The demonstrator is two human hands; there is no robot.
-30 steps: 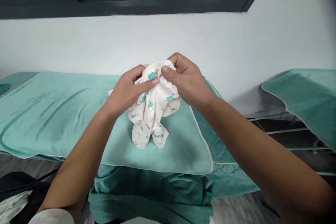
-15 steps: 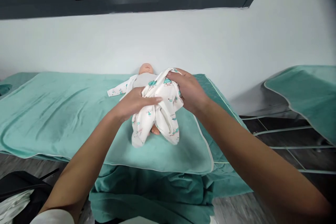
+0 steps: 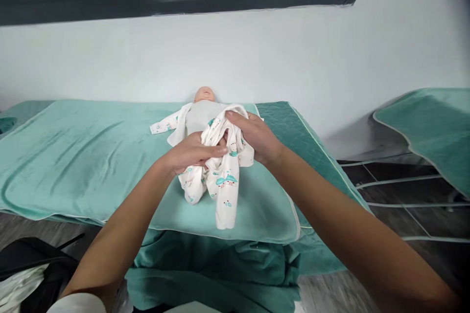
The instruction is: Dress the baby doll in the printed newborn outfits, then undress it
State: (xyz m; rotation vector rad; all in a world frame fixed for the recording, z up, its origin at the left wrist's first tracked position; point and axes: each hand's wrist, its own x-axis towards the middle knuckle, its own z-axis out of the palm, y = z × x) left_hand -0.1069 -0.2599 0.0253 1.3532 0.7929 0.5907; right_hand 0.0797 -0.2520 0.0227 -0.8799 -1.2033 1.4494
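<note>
A baby doll point(image 3: 204, 94) lies on its back on the bed, its head toward the wall. It wears a white printed jacket point(image 3: 164, 123), spread open over a plain grey-white chest. Over the doll's lower body, both hands hold a pair of white baby pants point(image 3: 226, 190) with green prints. My left hand point(image 3: 190, 152) grips the waist at its left side, thumb on top. On the opposite side my right hand point(image 3: 253, 134) pinches the bunched waistband. The pant legs hang toward me, one longer than the other. The doll's legs are hidden behind the cloth and hands.
A light green pad point(image 3: 268, 210) lies under the doll on the green-covered bed point(image 3: 66, 156). Dark green cloth point(image 3: 209, 274) hangs at the front. A black bag point(image 3: 33, 259) stands lower left. Right are a bare metal frame point(image 3: 400, 184) and another green cover point(image 3: 429, 127).
My right hand has moved slightly down and left. The waistband is gathered into a looped opening, and one pant leg now hangs lower toward me. The doll's foot is no longer visible.
</note>
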